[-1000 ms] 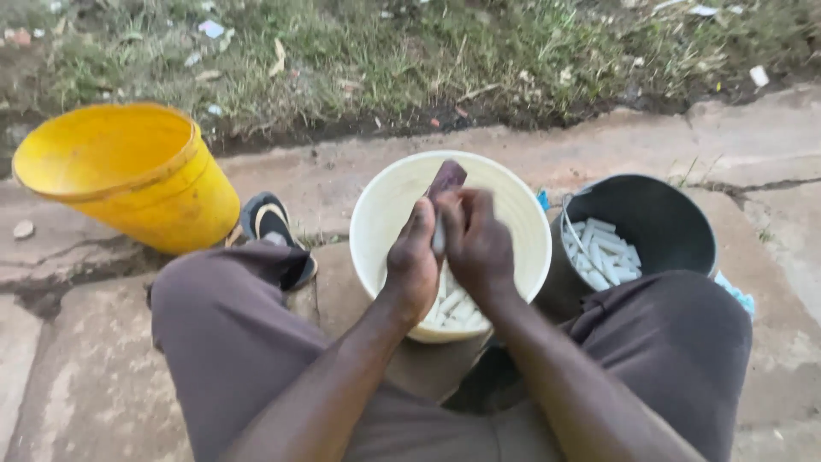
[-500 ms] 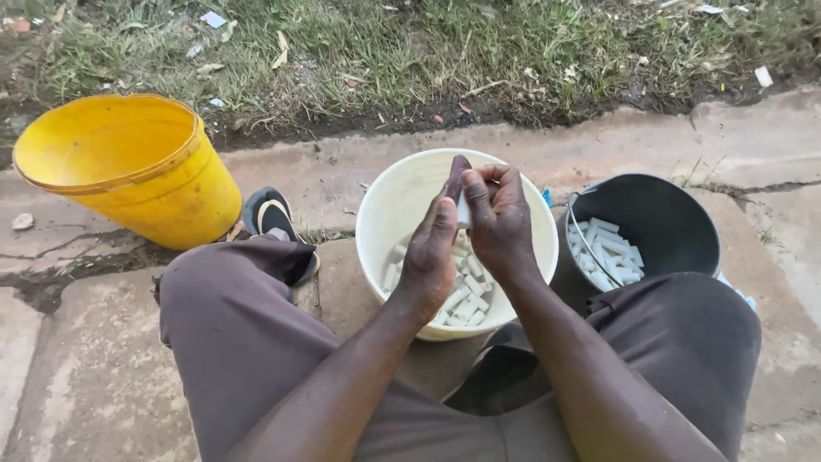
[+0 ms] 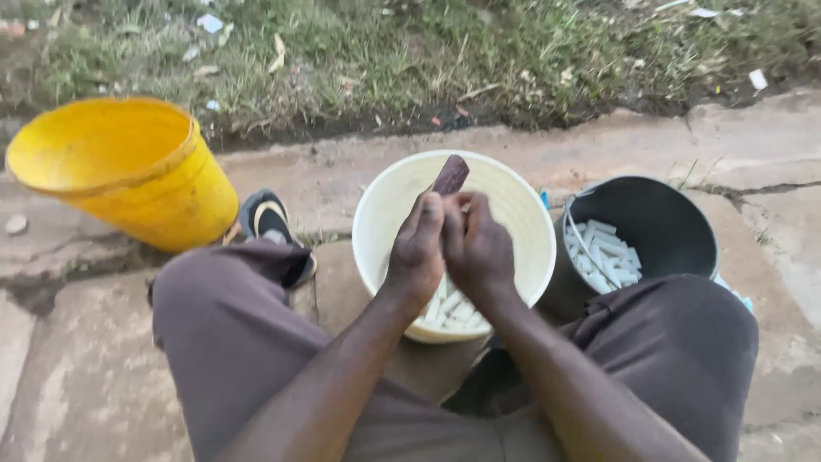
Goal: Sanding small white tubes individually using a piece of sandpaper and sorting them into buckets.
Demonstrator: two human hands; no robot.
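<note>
A dark brown stick-like piece (image 3: 450, 174) now juts up past the fingertips, where half a second ago the fingers pinched a pale sliver; both hands have closed together again over the cream bowl (image 3: 513, 210). The left hand (image 3: 416, 250) and right hand (image 3: 475, 248) are clenched around the piece. Pale cut strips (image 3: 451, 308) lie in the bowl beneath the fingers, more (image 3: 604, 255) in the black bucket (image 3: 663, 224) to their right, a yellow bucket (image 3: 128, 175) well to their left
</note>
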